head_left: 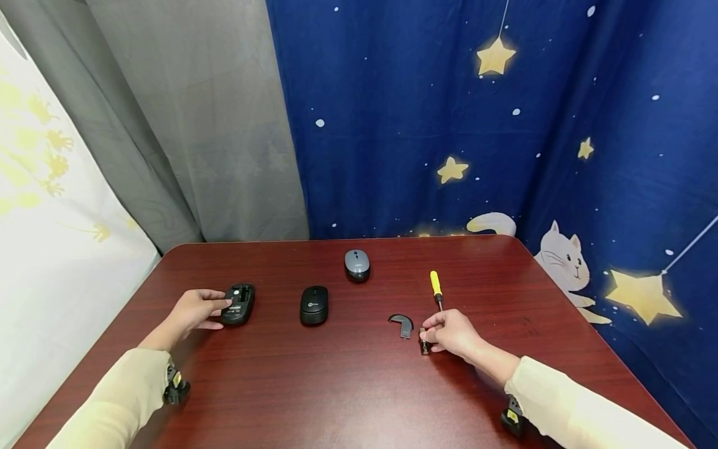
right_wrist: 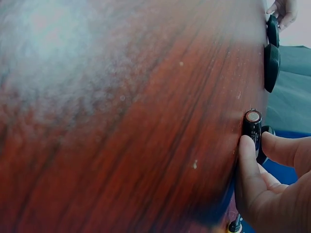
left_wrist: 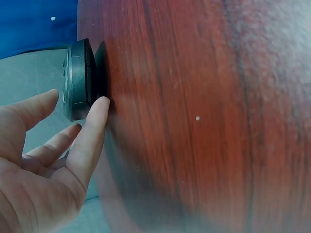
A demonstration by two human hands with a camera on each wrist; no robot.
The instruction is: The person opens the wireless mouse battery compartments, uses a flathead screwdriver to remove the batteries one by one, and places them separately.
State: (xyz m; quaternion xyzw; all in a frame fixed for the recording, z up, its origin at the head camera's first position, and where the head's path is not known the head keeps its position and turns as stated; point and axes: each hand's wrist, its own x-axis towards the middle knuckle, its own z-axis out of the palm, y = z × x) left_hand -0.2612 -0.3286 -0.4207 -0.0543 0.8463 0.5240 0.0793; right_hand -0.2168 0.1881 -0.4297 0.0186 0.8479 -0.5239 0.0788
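My left hand (head_left: 193, 310) is at an upturned black computer mouse (head_left: 238, 304) on the left of the table. A slot lies open in the mouse's upper face. In the left wrist view, loosely straight fingers (left_wrist: 99, 114) reach the mouse's edge. On the right, my right hand (head_left: 453, 335) pinches a dark battery (right_wrist: 252, 125) between thumb and fingers, close over the table. Its end face shows in the right wrist view. Just left of that hand lies a curved black-and-grey cover piece (head_left: 405, 330) with a small tab.
A screwdriver (head_left: 435, 284) with a yellow handle lies beyond my right hand. Between the hands sits another black mouse (head_left: 314, 305); a grey-and-black mouse (head_left: 357, 265) is farther back. Curtains (head_left: 392, 125) hang behind the brown table (head_left: 314, 386).
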